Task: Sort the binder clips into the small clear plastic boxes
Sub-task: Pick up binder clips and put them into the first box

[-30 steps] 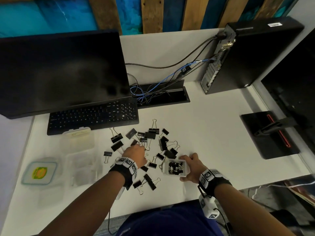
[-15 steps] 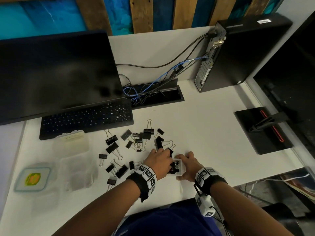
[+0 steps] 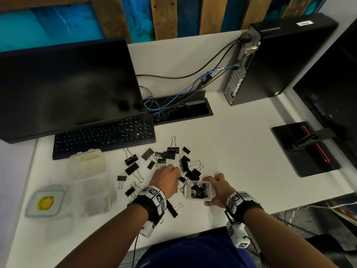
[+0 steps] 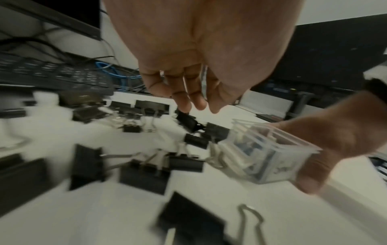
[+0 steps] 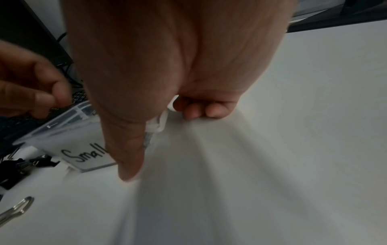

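Several black binder clips (image 3: 170, 154) of different sizes lie scattered on the white desk (image 3: 241, 151). My right hand (image 3: 216, 187) grips a small clear plastic box (image 3: 199, 198) labelled "Small" (image 5: 83, 150), just right of the pile, with small clips inside it. My left hand (image 3: 174, 169) hovers over the pile to the box's left, fingers relaxed and pointing down, holding nothing that I can see. In the left wrist view its fingertips (image 4: 185, 106) hang just above a small clip (image 4: 187, 120), and the box (image 4: 270, 152) is at the right. The right wrist view shows my thumb (image 5: 130, 157) along the box's side.
A keyboard (image 3: 104, 134) and a monitor (image 3: 63, 88) stand behind the pile. Other clear boxes (image 3: 87, 163) and a lid with a green-yellow label (image 3: 45, 202) lie at the left. A computer tower (image 3: 280, 59), a cable tray (image 3: 179, 109) and a monitor base (image 3: 305, 149) are to the right.
My left hand went from the pile to over the box half a second ago, and is now back over the pile. The right hand stays on the box.
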